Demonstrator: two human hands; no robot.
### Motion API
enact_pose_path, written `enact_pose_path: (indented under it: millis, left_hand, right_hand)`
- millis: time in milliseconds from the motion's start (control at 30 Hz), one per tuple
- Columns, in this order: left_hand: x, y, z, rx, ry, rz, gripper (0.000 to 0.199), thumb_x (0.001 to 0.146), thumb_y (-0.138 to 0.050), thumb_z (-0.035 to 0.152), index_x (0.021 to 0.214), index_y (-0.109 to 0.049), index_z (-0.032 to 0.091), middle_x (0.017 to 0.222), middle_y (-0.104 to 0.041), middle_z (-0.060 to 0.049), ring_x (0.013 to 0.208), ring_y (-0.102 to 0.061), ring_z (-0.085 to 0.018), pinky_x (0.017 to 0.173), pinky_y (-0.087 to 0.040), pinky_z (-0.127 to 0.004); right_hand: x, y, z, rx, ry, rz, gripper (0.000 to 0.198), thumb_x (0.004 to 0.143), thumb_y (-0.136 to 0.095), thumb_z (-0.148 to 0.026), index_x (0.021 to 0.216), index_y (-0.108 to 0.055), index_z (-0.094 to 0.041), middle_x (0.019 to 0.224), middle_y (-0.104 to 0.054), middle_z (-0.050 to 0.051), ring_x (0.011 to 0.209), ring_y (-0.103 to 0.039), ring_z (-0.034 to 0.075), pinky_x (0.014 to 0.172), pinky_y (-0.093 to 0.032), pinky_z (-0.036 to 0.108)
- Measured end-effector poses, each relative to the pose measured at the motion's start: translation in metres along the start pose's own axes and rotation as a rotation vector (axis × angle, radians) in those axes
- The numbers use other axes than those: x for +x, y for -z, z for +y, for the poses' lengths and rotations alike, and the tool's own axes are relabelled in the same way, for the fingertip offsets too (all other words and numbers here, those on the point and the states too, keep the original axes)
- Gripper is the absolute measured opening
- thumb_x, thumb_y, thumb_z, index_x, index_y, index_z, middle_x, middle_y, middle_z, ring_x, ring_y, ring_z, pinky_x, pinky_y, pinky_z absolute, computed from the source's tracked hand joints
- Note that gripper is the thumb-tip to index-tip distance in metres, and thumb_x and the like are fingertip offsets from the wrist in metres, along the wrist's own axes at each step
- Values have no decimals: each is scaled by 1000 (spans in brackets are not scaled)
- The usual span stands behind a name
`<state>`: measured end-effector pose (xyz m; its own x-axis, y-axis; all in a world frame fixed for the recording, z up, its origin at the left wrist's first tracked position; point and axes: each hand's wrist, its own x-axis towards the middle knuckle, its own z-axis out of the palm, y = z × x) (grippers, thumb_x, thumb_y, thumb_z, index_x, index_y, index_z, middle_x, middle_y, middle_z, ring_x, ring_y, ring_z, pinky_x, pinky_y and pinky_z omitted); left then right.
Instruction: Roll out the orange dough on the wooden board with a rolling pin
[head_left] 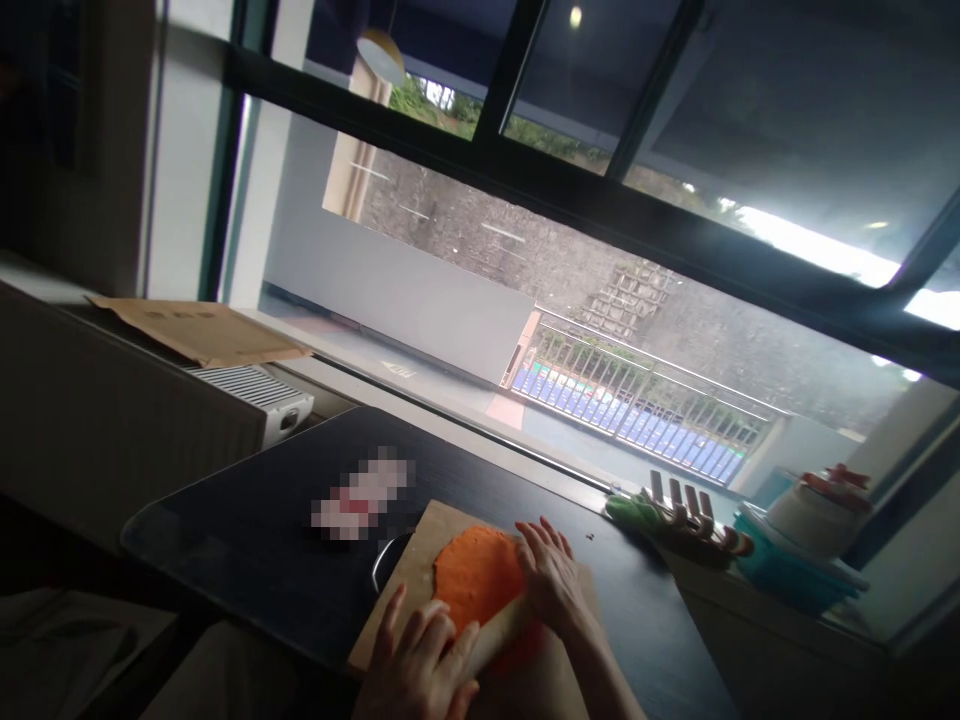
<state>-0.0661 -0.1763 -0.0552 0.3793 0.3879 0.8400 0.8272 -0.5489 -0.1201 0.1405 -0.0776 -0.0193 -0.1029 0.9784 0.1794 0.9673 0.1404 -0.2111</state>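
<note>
A thin, roughly round sheet of orange dough [474,578] lies on a wooden board [431,520]. Across its near side sits a pale rolling pin [496,636], tilted from lower left to upper right. My left hand [424,660] rests on the pin's lower left end with its fingers spread and a little bent. At the other end, my right hand [551,572] presses its palm on the pin, fingers stretched out past it. The pin's ends are hidden under my hands. Something reddish shows dimly below the pin, near my right wrist.
The dark table [247,540] has a blurred-out pinkish item [364,500] and a dark round object with a shiny rim [382,565] beside the board. Near the window stand a rack of utensils [686,520], a teal box [795,560] and a pale pot [817,515]. A brown envelope [202,332] lies left.
</note>
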Motion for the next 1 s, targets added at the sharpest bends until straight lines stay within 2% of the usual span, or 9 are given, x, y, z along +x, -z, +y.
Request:
enact_pose_path:
  millis: [167, 300, 433, 600, 700, 767, 833, 933, 1000]
  left_hand:
    - [2, 1, -10, 35, 145, -63, 33, 80, -56, 22, 113, -58, 23, 93, -61, 0, 95, -57, -18, 109, -26, -46]
    - [3, 12, -8, -8, 195, -116, 36, 81, -54, 20, 116, -57, 25, 92, -61, 0, 95, -57, -19, 105, -34, -47]
    - [-2, 12, 5, -71, 147, -68, 36, 83, -53, 26, 119, -57, 25, 91, -59, -2, 94, -55, -19, 106, -32, -48]
    - [-17, -27, 36, -92, 155, 124, 29, 81, -55, 43, 105, -63, 29, 78, -51, 0, 85, -54, -19, 110, -22, -55]
    - [-20, -40, 45, -51, 135, 222, 19, 81, -56, 34, 97, -65, 31, 69, -44, 3, 77, -53, -16, 111, -16, -55]
    - [-17, -32, 39, -60, 118, 186, 20, 82, -54, 32, 99, -64, 30, 69, -45, 3, 79, -54, -16, 112, -16, -54]
    - [-11, -15, 26, -98, 67, 76, 28, 84, -52, 40, 107, -62, 27, 78, -52, 1, 87, -55, -18, 111, -20, -50]
    - [-3, 8, 1, -78, 81, -24, 32, 83, -55, 33, 113, -60, 24, 87, -58, -1, 93, -56, -18, 110, -25, -45]
    - [0, 14, -11, -52, 121, -77, 34, 81, -57, 27, 115, -59, 23, 90, -60, -1, 96, -56, -18, 108, -28, -44]
  right_hand:
    - [50, -2, -42, -42, -22, -139, 49, 87, -43, -36, 133, -50, -22, 137, -51, 5, 136, -30, 22, 108, -25, 38]
    - [54, -4, -48, 13, 33, -58, 53, 91, -37, -48, 134, -48, -19, 138, -48, 8, 135, -31, 23, 107, -27, 39]
    - [20, -7, -17, 73, 28, 22, 53, 95, -24, -46, 137, -45, -21, 141, -46, 5, 134, -33, 20, 108, -29, 38]
    - [-40, -17, 41, 65, 63, 69, 57, 94, -17, -48, 133, -51, -25, 142, -44, -2, 139, -23, 19, 114, -20, 39]
    - [-60, -22, 58, 44, 43, 100, 57, 93, -18, -50, 136, -48, -27, 146, -39, -4, 141, -18, 20, 115, -17, 42]
    - [-59, -20, 53, 19, 27, 102, 56, 94, -17, -49, 136, -47, -29, 146, -39, -5, 141, -18, 20, 115, -14, 45]
    - [-47, -15, 39, -2, 30, 59, 55, 95, -15, -47, 134, -49, -30, 144, -42, -4, 140, -21, 19, 115, -12, 45]
    - [-13, -9, 7, -31, 41, -5, 53, 95, -16, -43, 132, -51, -28, 141, -46, -1, 138, -27, 18, 114, -14, 43]
    - [14, -8, -14, -32, 33, -16, 52, 96, -19, -44, 133, -50, -25, 141, -47, 2, 136, -30, 20, 112, -17, 42]
